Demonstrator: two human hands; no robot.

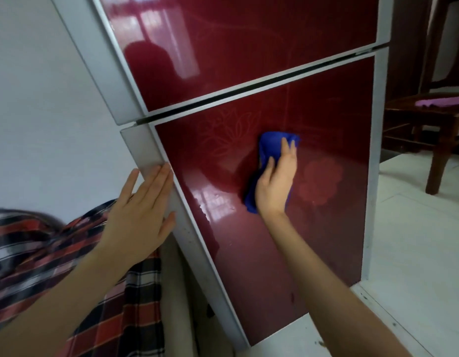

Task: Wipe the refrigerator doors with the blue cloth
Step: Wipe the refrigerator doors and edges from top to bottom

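Red lower refrigerator door [326,112], tiled floor [416,240] beside: right hand [274,186] presses blue cloth [268,144] near the door's upper middle.
Cloth lies under straight fingers [285,148]; left hand [138,215] rests flat on the door's grey left edge.

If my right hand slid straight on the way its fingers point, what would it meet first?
Beyond the blue cloth, the right hand would cross bare lower door, then probably meet the grey trim at its top edge.

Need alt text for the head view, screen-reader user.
A person's right hand presses a blue cloth against the red lower refrigerator door while the left hand rests flat on its grey edge. A wooden chair stands at right.
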